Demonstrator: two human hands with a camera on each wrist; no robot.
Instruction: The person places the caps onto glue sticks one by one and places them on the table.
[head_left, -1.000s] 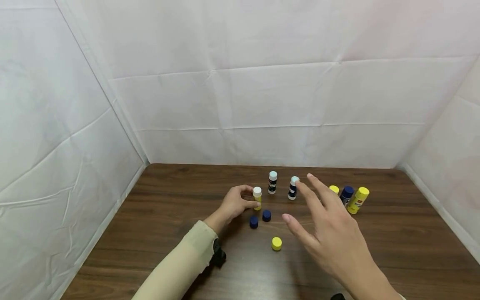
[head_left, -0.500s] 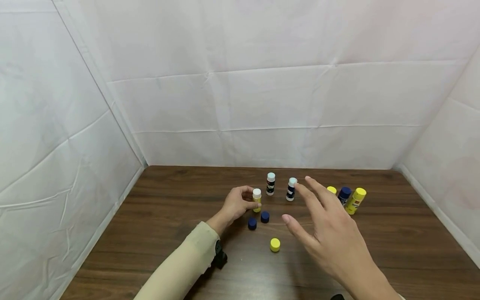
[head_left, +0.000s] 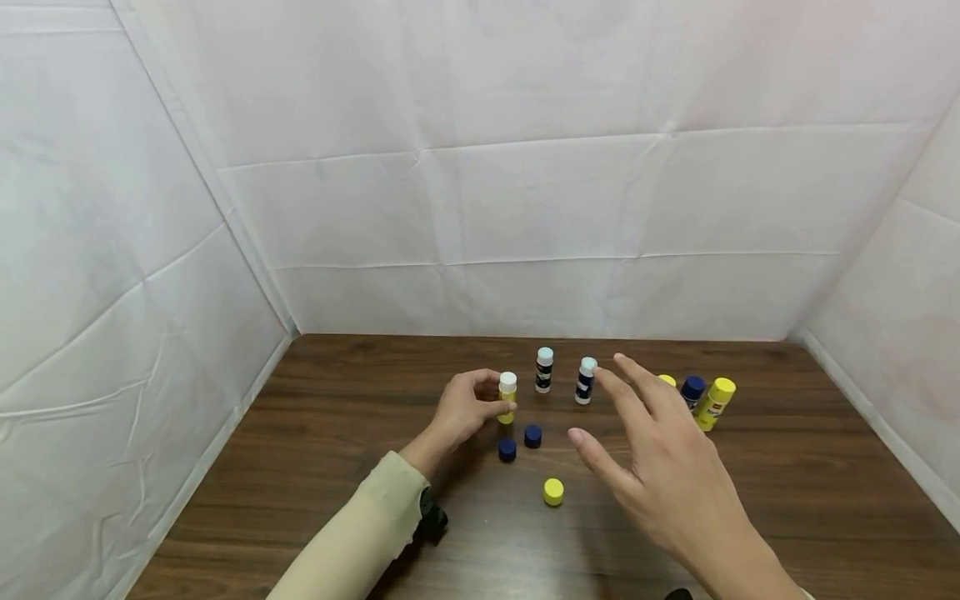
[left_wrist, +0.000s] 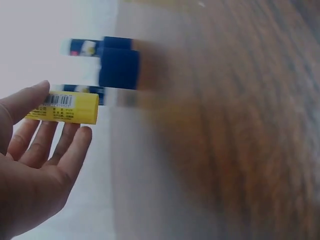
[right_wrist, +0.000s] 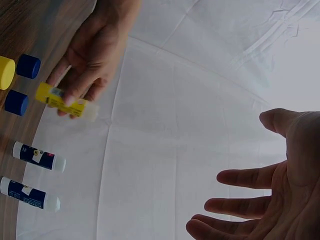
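Observation:
My left hand pinches an uncapped yellow glue stick between thumb and fingers. The stick is upright, with its white top uppermost. In the left wrist view, the yellow body shows a barcode, and its base looks just off the table. My right hand hovers over the table with fingers spread, holding nothing. Beyond it stand two uncapped navy glue sticks, one further left and one nearer the right fingertips. Two navy caps and a yellow cap lie nearer me.
Capped glue sticks stand at the right: a navy one, a yellow one, and another yellow top partly behind my right hand. The brown wooden table meets white cloth walls at the back and sides.
My left hand has shifted slightly left with the yellow glue stick, which appears a little higher. My right hand stays nearly in place, and the caps and other sticks stay put.

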